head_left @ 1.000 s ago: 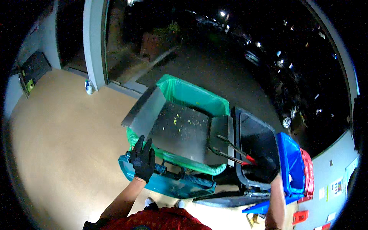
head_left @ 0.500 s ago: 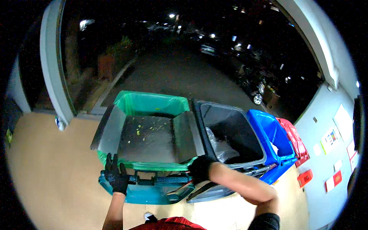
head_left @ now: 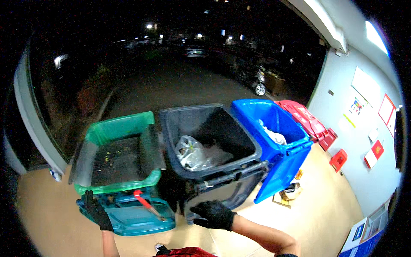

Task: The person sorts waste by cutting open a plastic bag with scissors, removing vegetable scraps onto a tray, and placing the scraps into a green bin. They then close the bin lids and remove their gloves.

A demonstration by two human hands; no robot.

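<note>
My left hand point(head_left: 97, 210), in a black glove, rests with stretched fingers at the hinge side of a teal bin's lid point(head_left: 128, 220), which hangs down. That bin has a green liner bag point(head_left: 132, 122) and a dark grey insert point(head_left: 122, 165) with small food scraps on it. A tool with a red handle point(head_left: 145, 203) lies across the hanging lid. My right hand point(head_left: 214, 215), also gloved in black, is at the lowered lid of the dark grey bin point(head_left: 214, 115); its fingers are apart and I see nothing in them. Clear plastic bags point(head_left: 195, 154) lie inside the grey bin.
To the right stand a blue bin point(head_left: 274, 107) with white waste inside and a bin with a red lid point(head_left: 302, 115). A red stool point(head_left: 338, 160) is by the wall point(head_left: 338, 98). Cardboard point(head_left: 289, 199) lies on the floor. Beyond the bins is a dark road point(head_left: 171, 90).
The view has turned right. My right hand has gone from the green-lined bin's edge to the grey bin's lid. The red-handled tool now shows plainly on the teal lid.
</note>
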